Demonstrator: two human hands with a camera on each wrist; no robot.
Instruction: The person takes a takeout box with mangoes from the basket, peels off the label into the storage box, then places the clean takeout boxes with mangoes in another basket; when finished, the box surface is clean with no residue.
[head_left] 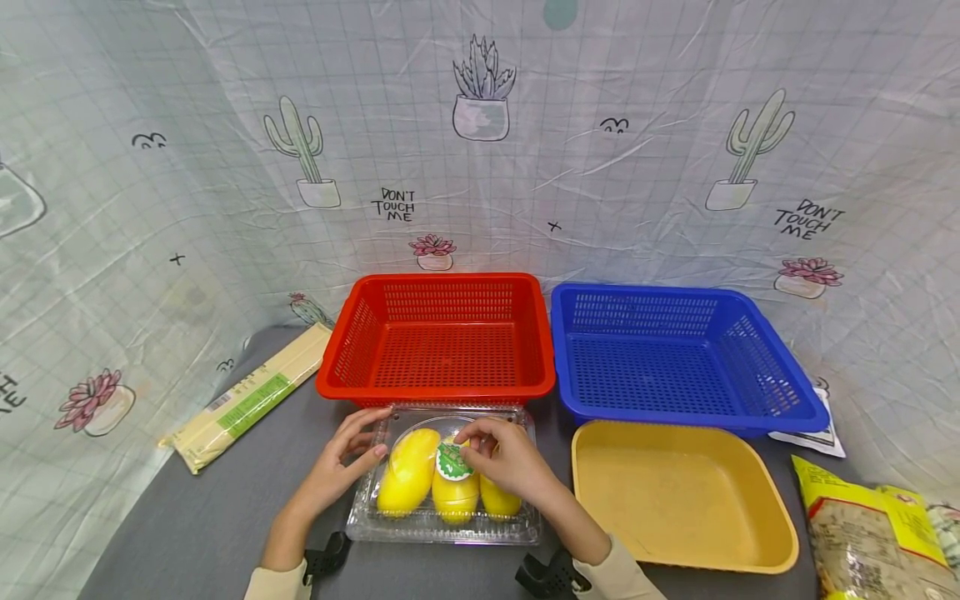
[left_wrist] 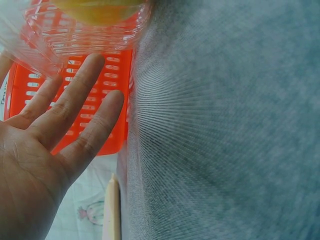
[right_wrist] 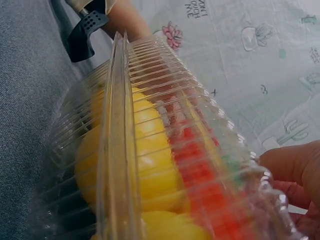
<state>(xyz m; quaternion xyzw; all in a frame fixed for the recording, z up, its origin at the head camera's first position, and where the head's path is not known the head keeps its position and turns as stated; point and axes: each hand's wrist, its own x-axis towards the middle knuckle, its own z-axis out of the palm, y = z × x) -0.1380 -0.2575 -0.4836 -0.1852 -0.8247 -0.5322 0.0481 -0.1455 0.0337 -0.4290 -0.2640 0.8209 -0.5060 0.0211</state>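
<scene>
A clear plastic clamshell box (head_left: 442, 531) lies closed on the grey table, with three yellow mangoes (head_left: 408, 473) inside. On its lid is a round green-and-white sticker (head_left: 453, 461), partly covered by my right hand (head_left: 510, 457). The bent thumb and index finger of that hand pinch at the sticker's upper edge. My left hand (head_left: 341, 462) is at the box's left side, fingers spread and loosely bent. In the left wrist view, those fingers (left_wrist: 67, 107) reach to the box's ribbed edge. The right wrist view shows the ribbed box side (right_wrist: 120, 150) up close.
Behind the box stands a red basket (head_left: 442, 392), with a blue basket (head_left: 690, 417) to its right. A yellow tray (head_left: 678, 500) is right of the box. A long flat packet (head_left: 251, 396) lies at left, a yellow bag (head_left: 870, 533) at far right. Printed cloth (head_left: 525, 192) hangs behind.
</scene>
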